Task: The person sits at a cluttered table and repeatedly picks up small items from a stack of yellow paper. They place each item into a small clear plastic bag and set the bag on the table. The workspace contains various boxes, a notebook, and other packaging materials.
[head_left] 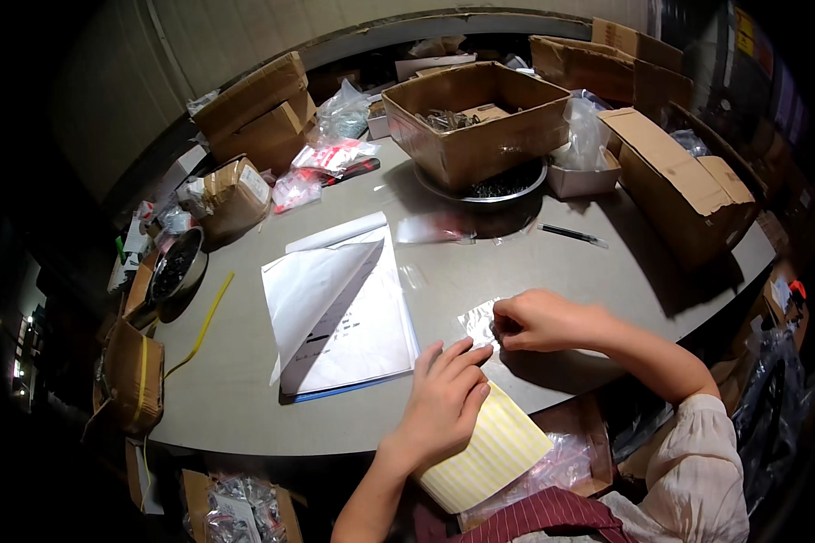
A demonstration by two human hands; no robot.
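The left hand point(445, 398) lay, fingers spread, over a yellow-and-white striped sheet point(498, 442). The right hand point(552, 320) curled its fingers at a small clear plastic bag point(476, 322) on the grey bench point(217, 398); any pinch was unclear.

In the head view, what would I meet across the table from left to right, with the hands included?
Yellow strip, paper stack, left hand, right hand, rightmost cardboard box.
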